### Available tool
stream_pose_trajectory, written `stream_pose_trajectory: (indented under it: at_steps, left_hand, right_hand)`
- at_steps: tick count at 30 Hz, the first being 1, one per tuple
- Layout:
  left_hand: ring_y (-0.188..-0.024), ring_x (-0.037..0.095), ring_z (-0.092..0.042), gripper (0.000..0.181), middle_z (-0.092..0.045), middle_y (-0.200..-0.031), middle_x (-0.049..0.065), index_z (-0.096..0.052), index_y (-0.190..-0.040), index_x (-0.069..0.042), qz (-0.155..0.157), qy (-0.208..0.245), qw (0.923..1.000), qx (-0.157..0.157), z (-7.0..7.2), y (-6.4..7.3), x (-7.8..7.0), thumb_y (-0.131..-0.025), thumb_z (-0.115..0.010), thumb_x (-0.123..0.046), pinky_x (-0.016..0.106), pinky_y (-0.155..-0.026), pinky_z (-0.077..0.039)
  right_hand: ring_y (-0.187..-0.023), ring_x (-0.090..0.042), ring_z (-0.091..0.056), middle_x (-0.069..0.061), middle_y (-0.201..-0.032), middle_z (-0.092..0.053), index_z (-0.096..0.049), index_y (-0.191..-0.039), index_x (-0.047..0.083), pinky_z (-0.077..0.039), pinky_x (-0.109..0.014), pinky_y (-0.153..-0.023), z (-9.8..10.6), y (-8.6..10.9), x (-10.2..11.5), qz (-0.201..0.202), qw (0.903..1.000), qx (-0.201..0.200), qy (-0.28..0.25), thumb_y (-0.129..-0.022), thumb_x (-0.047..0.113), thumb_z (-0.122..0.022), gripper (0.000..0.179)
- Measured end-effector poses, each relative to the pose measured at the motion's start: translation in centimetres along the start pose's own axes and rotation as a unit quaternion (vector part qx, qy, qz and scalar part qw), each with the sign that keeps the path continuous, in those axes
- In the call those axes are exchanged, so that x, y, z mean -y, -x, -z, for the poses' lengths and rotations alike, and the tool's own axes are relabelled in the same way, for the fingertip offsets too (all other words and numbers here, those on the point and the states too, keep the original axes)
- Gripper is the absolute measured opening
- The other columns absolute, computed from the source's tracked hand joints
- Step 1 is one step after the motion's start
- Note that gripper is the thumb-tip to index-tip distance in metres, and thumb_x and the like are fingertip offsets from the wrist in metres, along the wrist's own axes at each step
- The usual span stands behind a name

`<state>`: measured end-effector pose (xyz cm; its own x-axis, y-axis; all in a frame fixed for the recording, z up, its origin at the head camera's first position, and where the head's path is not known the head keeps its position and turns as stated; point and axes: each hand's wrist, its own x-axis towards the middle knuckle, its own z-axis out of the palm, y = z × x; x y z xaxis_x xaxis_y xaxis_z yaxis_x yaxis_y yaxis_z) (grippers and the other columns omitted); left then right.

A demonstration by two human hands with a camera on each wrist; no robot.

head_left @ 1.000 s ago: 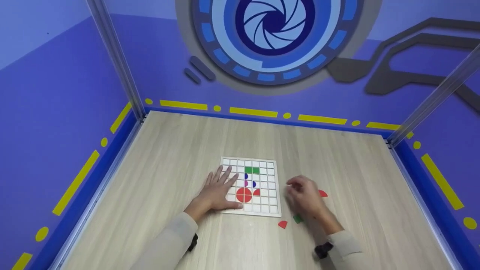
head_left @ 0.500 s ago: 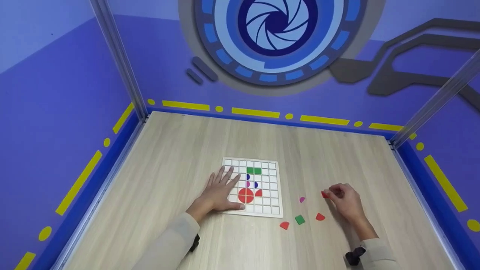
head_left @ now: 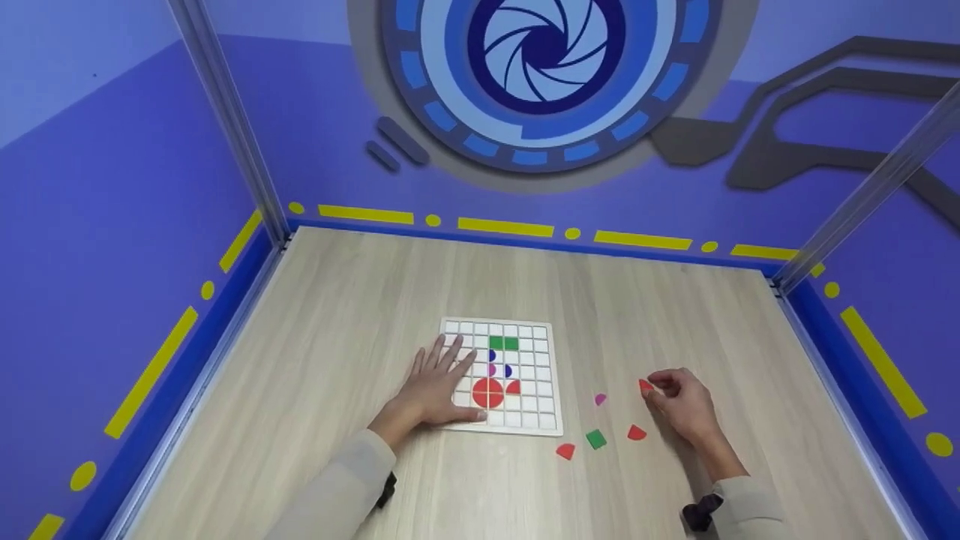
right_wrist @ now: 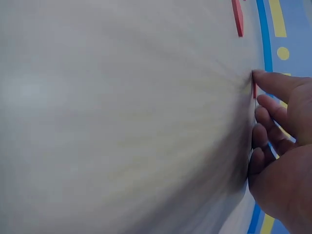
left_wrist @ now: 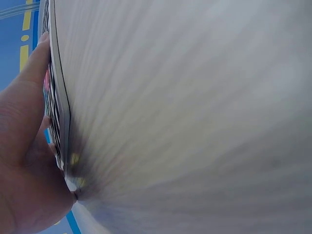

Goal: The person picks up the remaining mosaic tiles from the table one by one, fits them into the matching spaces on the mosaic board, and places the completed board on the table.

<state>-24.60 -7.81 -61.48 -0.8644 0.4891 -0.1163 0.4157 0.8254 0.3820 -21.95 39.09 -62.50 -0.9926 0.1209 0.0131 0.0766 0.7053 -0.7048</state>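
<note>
A white grid board (head_left: 532, 421) lies on the table, and my left hand (head_left: 431, 386) rests on its left side with spread fingers. On the board sit two green squares (head_left: 504, 343), two dark blue half circles (head_left: 508, 371), a pink half circle (head_left: 492, 370), a red circle of quarter pieces (head_left: 487, 392) and one more red quarter (head_left: 514, 387). To the right, my right hand (head_left: 684, 401) pinches a red quarter-circle piece (head_left: 644, 386) between thumb and finger, low at the tabletop. In the right wrist view, only a thin edge of that red piece (right_wrist: 254, 90) shows.
Between the board and my right hand lie a pink half circle (head_left: 600, 399), a green square (head_left: 596, 439) and two red quarter circles (head_left: 637, 432). Purple-blue walls (head_left: 315, 135) with metal corner posts enclose the wooden table (head_left: 360, 285).
My right hand has moved right from beside the board to the far red quarter piece and taken hold of it, uncovering the pink piece. The left hand stays put on the board.
</note>
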Motion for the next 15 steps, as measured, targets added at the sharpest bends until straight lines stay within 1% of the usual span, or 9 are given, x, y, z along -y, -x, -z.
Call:
stream_pose_trajectory:
  at_steps: [8,15]
  left_hand:
    - [-0.162,0.043,0.003,0.114,-0.006,-0.178,0.013,-0.025,-0.17,-0.018,0.0,0.008,1.0,0.003,0.12,0.01,0.07,-0.085,-0.068,-0.08,0.067,-0.126,-0.003]
    - [-0.162,0.043,0.003,0.114,-0.006,-0.178,0.013,-0.026,-0.17,-0.018,0.0,0.009,1.0,0.002,0.06,0.03,0.03,-0.085,-0.067,-0.081,0.067,-0.126,-0.004]
  right_hand:
    - [-0.101,-0.024,-0.06,-0.015,-0.116,-0.067,-0.071,-0.121,0.001,-0.047,-0.022,-0.079,-0.53,0.07,0.3,-0.005,0.9999,-0.011,-0.005,-0.099,0.005,-0.072,0.022]
    - [-0.099,-0.025,-0.058,-0.016,-0.114,-0.066,-0.07,-0.12,0.0,-0.047,-0.023,-0.077,-0.56,0.23,0.38,-0.011,0.9999,-0.008,-0.007,-0.1,0.006,-0.071,0.021]
